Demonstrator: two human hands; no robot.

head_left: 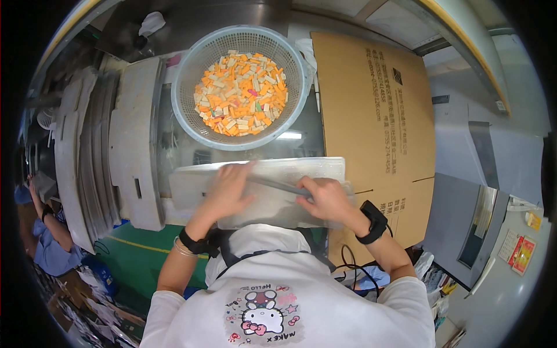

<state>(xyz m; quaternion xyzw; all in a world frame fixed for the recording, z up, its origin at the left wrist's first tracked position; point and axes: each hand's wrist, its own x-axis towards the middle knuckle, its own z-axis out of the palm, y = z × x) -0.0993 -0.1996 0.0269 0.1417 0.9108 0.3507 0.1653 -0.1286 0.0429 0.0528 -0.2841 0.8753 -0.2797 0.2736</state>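
Has a stack of grey trays (136,145) at the left, just beside the pale tray (275,206) in front of the body. Spreads the left hand (230,189) over that pale tray, thumb parted from the fingers, closed on nothing as far as can be seen; cannot tell how firmly touching. Points a thin grey bar (275,185) leftward from the right grip, long axis mostly crosswise to the body, left end a little farther away and reaching toward the gap between left thumb and fingers. Cannot tell, through the blur, whether loose or part of the tray's edge. Pinches the bar's right end in the right hand (326,200), so nearer with that hand than with the left. Has a flat cardboard box (348,116) immediately to the right.
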